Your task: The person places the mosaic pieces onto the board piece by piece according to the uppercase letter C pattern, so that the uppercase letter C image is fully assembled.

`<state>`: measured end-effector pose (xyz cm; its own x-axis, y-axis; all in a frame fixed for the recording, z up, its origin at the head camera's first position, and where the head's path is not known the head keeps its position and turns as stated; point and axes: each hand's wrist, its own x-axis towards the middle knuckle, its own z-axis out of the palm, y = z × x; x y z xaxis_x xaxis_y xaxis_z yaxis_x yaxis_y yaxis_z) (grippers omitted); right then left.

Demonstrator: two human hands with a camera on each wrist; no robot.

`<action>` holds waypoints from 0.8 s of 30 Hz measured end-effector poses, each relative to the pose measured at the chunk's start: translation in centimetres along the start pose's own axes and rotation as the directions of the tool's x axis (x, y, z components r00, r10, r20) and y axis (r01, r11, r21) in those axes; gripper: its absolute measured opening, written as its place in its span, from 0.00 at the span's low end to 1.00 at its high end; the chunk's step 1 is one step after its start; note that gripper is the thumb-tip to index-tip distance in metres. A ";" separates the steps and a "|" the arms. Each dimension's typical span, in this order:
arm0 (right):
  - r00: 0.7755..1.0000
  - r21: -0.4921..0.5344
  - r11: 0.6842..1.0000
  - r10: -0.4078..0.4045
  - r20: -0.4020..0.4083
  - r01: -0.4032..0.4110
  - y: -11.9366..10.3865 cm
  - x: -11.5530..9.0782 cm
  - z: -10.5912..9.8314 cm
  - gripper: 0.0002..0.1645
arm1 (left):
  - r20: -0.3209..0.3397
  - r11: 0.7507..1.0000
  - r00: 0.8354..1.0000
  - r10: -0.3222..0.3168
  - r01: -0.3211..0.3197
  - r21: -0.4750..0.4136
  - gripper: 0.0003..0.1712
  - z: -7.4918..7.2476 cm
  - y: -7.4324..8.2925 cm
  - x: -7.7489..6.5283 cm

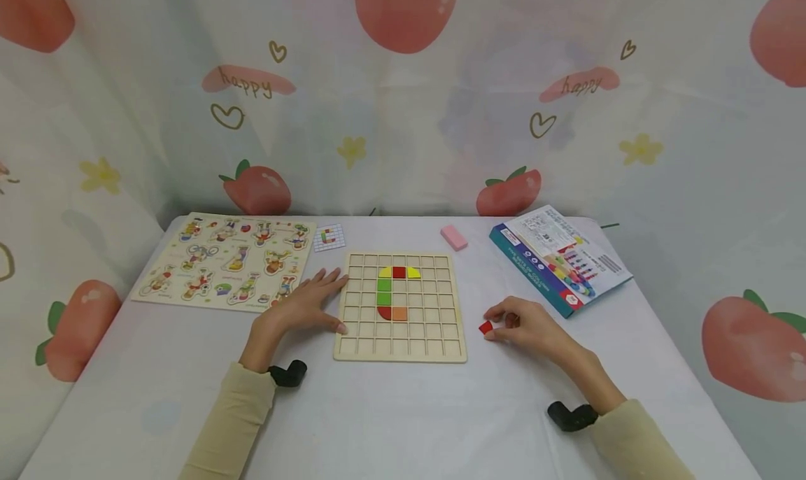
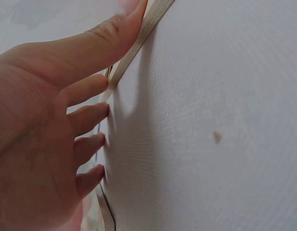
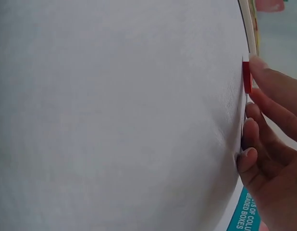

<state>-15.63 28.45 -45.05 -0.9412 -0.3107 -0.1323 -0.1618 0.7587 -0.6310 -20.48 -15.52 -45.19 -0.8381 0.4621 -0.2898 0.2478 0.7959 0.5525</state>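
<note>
A wooden grid board (image 1: 441, 333) lies mid-table, with several coloured tiles set in its squares: yellow corner pieces, a dark red square (image 1: 399, 273), green squares (image 1: 384, 291), a rounded red piece (image 1: 385, 313) and an orange square (image 1: 399, 314). My left hand (image 1: 302, 305) rests at the board's left edge, fingers spread, thumb touching its lower left side; the left wrist view shows the thumb (image 2: 110, 38) against the edge. Right of the board, my right hand (image 1: 525, 325) pinches a small red tile (image 1: 485, 327) between thumb and fingers, close to the tablecloth. The red tile (image 3: 247, 77) also shows in the right wrist view.
At the back left lies a wooden picture puzzle board (image 1: 214, 277), beside a small pattern card (image 1: 329, 237). A pink block (image 1: 453, 237) sits behind the grid board. A teal and white box (image 1: 560, 259) lies at the back right, beyond my right hand.
</note>
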 end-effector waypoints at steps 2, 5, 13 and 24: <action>1.000 -0.016 1.000 -0.011 -0.001 0.011 -0.1 0.0 0.0 0.16 | -0.004 1.000 1.000 0.009 -0.009 0.006 0.61 0.0 0.0 0.0; 1.000 -0.029 0.999 -0.026 -0.003 0.025 -0.2 0.1 0.1 0.14 | -0.003 1.000 1.000 0.003 -0.003 0.005 0.61 0.0 0.0 0.0; 1.000 -0.031 0.999 -0.017 0.021 0.018 -0.4 0.1 0.1 0.14 | -0.004 1.000 1.000 -0.005 0.005 0.001 0.61 -0.1 0.2 -0.2; 1.000 0.038 0.999 -0.030 0.009 0.029 -0.6 0.2 0.4 0.08 | -0.014 1.000 1.000 0.008 -0.008 0.011 0.60 -0.1 0.1 -0.2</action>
<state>-15.57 27.67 -44.98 -0.9333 -0.3384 -0.1204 -0.1781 0.7270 -0.6632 -20.37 -15.56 -45.04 -0.8430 0.4628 -0.2741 0.2598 0.7966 0.5458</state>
